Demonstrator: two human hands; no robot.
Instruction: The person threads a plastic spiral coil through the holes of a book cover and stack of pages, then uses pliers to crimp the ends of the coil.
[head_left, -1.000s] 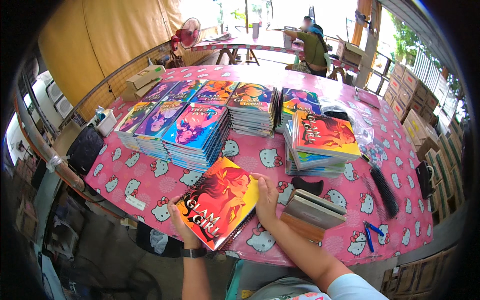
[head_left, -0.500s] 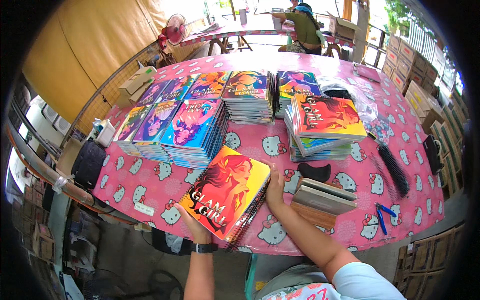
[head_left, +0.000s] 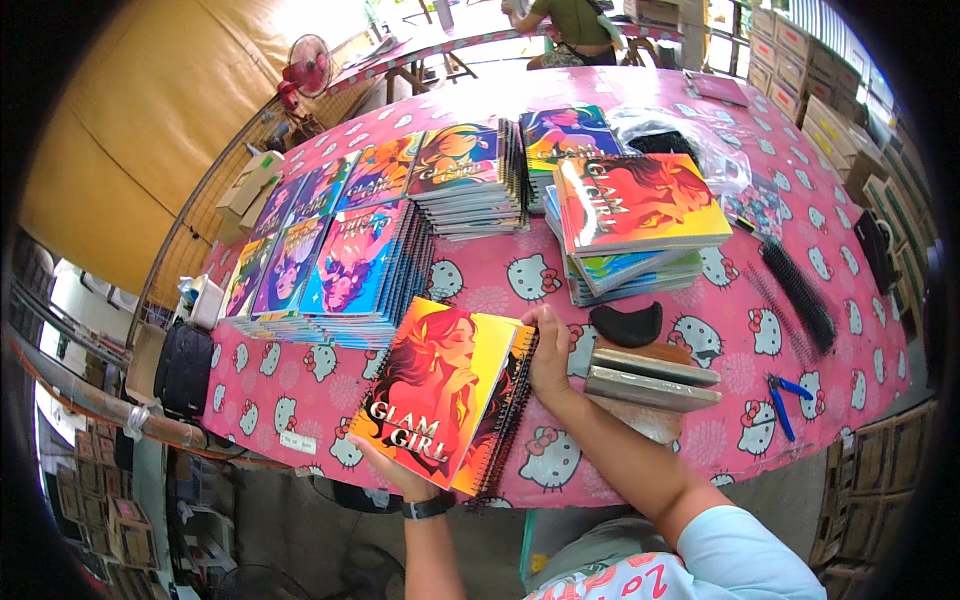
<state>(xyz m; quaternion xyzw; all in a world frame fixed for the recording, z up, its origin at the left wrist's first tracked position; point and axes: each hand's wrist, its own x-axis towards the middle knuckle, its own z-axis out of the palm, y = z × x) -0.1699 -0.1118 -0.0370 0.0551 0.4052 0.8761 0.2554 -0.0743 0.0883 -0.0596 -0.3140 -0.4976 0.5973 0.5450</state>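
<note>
Two or more spiral notebooks (head_left: 425, 385) with a red-haired figure on a yellow-orange cover are held above the table's near edge. The top one sits askew, so a strip of the cover beneath shows along the right. My left hand (head_left: 392, 468) grips their lower left corner, fingers hidden underneath. At the upper right, by the black coils, my right hand (head_left: 546, 352) holds the other side. A stack of similar notebooks (head_left: 640, 205) lies beyond my right hand. Several more notebook stacks (head_left: 350, 262) stand in rows at the far left.
On the pink patterned table (head_left: 535, 275) to the right lie a black curved pad (head_left: 626, 323), some flat blocks (head_left: 652, 382), blue-handled pliers (head_left: 784, 405) and black coil bindings (head_left: 798, 298). A red fan (head_left: 307, 66) and another person (head_left: 578, 30) are in the background.
The top notebook has slid left over the one beneath, baring more of the lower cover. Both hands keep their hold. The whole view has shifted and tilted slightly.
</note>
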